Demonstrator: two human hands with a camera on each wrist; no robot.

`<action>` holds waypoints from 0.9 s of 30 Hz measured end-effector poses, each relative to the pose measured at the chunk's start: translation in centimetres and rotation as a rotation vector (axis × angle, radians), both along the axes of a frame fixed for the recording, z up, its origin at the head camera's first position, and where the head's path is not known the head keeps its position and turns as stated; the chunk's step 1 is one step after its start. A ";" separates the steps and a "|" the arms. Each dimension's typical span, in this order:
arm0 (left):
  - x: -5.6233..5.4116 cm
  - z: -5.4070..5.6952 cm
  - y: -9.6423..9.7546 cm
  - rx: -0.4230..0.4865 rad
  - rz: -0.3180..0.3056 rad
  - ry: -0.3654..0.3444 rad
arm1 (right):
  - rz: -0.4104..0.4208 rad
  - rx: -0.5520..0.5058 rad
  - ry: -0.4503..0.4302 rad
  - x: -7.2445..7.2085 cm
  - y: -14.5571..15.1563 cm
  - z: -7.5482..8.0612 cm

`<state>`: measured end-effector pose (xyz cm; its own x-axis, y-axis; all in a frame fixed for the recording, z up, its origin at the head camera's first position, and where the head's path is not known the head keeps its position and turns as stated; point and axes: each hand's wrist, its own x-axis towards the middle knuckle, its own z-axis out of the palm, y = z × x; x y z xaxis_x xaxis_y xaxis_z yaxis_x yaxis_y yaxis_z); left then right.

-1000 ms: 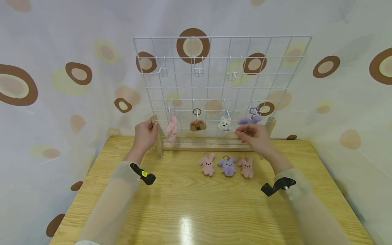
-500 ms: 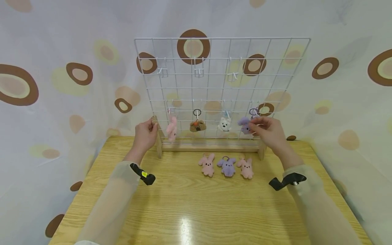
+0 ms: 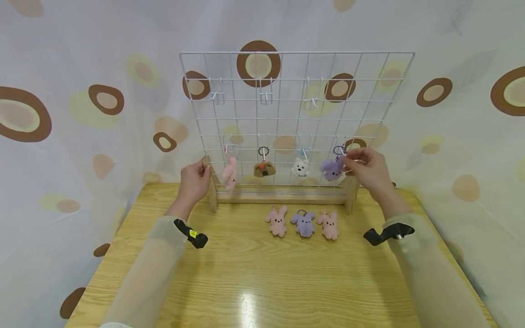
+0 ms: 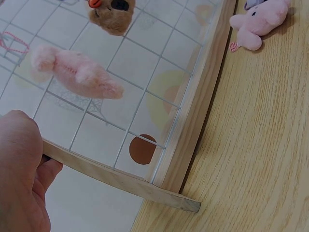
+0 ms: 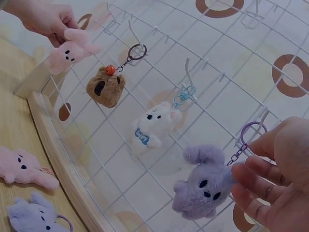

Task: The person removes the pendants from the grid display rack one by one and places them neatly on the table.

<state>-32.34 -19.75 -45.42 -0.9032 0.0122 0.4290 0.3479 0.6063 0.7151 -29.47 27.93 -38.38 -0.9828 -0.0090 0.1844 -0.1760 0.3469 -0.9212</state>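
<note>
Lavender plush keychain animal (image 5: 202, 186): hangs by its purple metal ring (image 5: 253, 133) at the lower right of the white wire grid (image 3: 295, 53); looks light, soft, hardly fragile; best held by body or ring;
Right hand (image 5: 280, 176): before the grid, fingers nearly together, lightly pinching its ear;
Left hand (image 3: 196, 181): curled round the pale wooden post (image 3: 213, 199) at the grid's left

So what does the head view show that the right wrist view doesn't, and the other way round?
Only the head view: the grid's top edge, the right wooden post and the rightmost loose pink plush.

Only the right wrist view: lettering on the blue patch of the white plush, and the front-on face of the hanging pink plush.

Both: left hand, right hand, brown plush, hanging purple plush and loose purple plush.
</note>
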 end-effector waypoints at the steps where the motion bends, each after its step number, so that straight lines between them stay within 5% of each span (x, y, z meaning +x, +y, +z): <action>1: 0.0 0.0 0.0 -0.002 0.002 0.003 | 0.002 0.006 -0.005 0.0 0.0 0.1; 27: 0.0 0.0 0.0 -0.027 0.008 0.019 | 0.036 -0.004 0.034 -0.7 -0.8 0.3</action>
<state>-32.30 -19.70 -45.42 -0.8951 0.0172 0.4455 0.3565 0.6277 0.6920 -30.22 27.15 -38.05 -0.9751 -0.0437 0.2174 -0.2193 0.3363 -0.9159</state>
